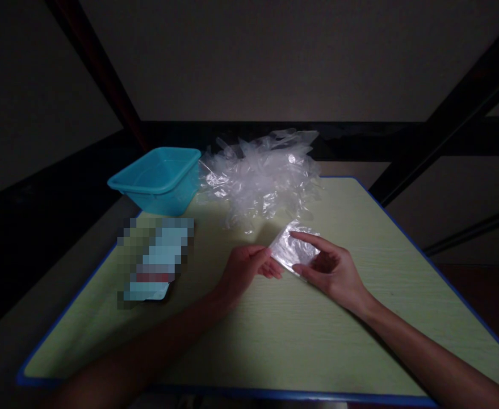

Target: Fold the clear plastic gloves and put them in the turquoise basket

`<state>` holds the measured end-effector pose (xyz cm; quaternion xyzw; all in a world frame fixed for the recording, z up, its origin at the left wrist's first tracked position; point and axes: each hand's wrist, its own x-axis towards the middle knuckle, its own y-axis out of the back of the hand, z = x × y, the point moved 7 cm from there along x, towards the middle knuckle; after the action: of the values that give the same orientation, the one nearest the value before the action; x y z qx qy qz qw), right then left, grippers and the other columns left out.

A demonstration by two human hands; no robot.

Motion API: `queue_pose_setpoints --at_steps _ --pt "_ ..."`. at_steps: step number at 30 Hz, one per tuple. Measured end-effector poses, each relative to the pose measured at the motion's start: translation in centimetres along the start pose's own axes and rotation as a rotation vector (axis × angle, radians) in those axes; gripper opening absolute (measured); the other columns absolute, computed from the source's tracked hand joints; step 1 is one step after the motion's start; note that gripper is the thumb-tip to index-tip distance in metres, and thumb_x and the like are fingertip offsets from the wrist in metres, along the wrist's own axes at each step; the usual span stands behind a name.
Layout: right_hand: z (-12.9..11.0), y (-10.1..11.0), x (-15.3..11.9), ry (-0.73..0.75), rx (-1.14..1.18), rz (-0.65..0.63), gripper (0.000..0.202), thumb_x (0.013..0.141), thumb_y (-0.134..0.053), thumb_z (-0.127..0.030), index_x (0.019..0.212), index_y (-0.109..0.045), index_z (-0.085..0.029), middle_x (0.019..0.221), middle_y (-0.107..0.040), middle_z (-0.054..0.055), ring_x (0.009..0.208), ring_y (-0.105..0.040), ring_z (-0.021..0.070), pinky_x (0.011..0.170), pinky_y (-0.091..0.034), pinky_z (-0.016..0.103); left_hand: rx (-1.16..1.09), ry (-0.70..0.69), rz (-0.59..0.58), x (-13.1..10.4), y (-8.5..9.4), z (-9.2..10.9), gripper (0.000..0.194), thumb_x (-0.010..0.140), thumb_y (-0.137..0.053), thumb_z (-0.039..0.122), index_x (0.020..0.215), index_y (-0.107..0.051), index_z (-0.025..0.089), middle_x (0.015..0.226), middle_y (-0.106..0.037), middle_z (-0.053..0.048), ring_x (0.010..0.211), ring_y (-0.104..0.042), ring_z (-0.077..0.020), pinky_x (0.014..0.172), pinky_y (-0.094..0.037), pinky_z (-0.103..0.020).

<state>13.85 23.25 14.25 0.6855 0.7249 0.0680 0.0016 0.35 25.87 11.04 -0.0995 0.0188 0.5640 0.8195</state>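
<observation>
A folded piece of thin clear plastic film is held over the middle of the table. My left hand pinches its left corner between thumb and fingers. With my right hand, I grip it from the other side, the thumb at its near edge and the forefinger stretched across its top. The right hand's other fingers are curled and partly hidden. Just beyond lies a loose heap of crumpled clear plastic pieces, some with narrow finger-like ends.
A turquoise plastic basin stands at the table's back left, against the heap. Nearer me on the left is a phone-like flat object, mostly pixelated. The pale green table has a blue edge. Behind it rises a dark wall.
</observation>
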Motion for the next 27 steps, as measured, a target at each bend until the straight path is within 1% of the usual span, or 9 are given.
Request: queue_pose_setpoints --at_steps 4,8,12,16,19,22,27 --pt "0.3 0.0 0.1 -0.024 -0.004 -0.001 0.051 0.063 -0.065 -0.018 0.113 -0.058 -0.008 0.045 -0.029 -0.012 0.039 -0.021 0.0042 0.035 -0.012 0.021 -0.006 -0.007 0.006 0.0 0.1 0.1 0.028 0.073 -0.055 0.034 0.055 -0.063 0.015 0.055 -0.066 -0.003 0.048 -0.058 -0.0111 0.054 -0.044 -0.023" --pt "0.6 0.3 0.2 -0.046 -0.007 0.007 0.055 0.063 -0.066 -0.019 0.116 -0.056 -0.008 0.044 -0.028 -0.013 0.039 -0.02 0.0043 0.036 -0.011 0.021 -0.053 -0.015 0.023 0.2 0.4 0.2 0.029 0.073 -0.055 0.036 0.055 -0.062 0.015 0.054 -0.065 -0.003 0.048 -0.058 -0.0109 0.052 -0.043 -0.023" --pt "0.8 0.8 0.3 -0.048 -0.003 0.03 0.057 0.063 -0.067 -0.019 0.118 -0.055 -0.009 0.042 -0.028 -0.013 0.038 -0.019 0.0043 0.036 -0.012 0.021 -0.102 -0.004 0.01 0.3 0.4 0.0 0.024 0.072 -0.054 0.036 0.067 -0.064 0.014 0.054 -0.065 -0.002 0.047 -0.059 -0.0114 0.051 -0.042 -0.023" --pt "1.0 1.0 0.3 -0.05 0.02 0.037 0.056 0.063 -0.069 -0.02 0.117 -0.056 -0.012 0.043 -0.03 -0.013 0.038 -0.019 0.0042 0.036 -0.012 0.021 -0.019 -0.054 -0.042 0.2 0.0 0.3 0.019 0.07 -0.057 0.031 0.073 -0.065 0.014 0.056 -0.066 -0.001 0.049 -0.059 -0.0116 0.052 -0.043 -0.023" --pt "1.1 0.9 0.4 -0.056 0.019 0.031 0.055 0.063 -0.069 -0.02 0.116 -0.057 -0.014 0.044 -0.03 -0.012 0.039 -0.02 0.0043 0.036 -0.011 0.021 0.052 -0.097 -0.062 0.0 -0.2 0.8 0.018 0.072 -0.056 0.03 0.066 -0.064 0.015 0.057 -0.066 -0.002 0.05 -0.058 -0.0113 0.053 -0.043 -0.023" --pt "1.2 0.7 0.3 -0.06 0.006 0.021 0.054 0.064 -0.069 -0.02 0.117 -0.057 -0.015 0.044 -0.029 -0.012 0.039 -0.019 0.0046 0.036 -0.011 0.022 0.123 -0.115 -0.076 -0.1 -0.3 1.1 0.022 0.074 -0.054 0.029 0.058 -0.062 0.016 0.056 -0.065 -0.002 0.051 -0.057 -0.0108 0.055 -0.044 -0.023" --pt "1.0 0.5 0.2 -0.057 0.006 0.008 0.053 0.065 -0.069 -0.02 0.116 -0.057 -0.016 0.044 -0.027 -0.012 0.039 -0.018 0.0045 0.036 -0.01 0.022 0.157 -0.126 -0.066 -0.1 -0.2 1.1 0.024 0.075 -0.053 0.03 0.058 -0.062 0.016 0.056 -0.065 -0.002 0.052 -0.058 -0.0112 0.055 -0.044 -0.023"
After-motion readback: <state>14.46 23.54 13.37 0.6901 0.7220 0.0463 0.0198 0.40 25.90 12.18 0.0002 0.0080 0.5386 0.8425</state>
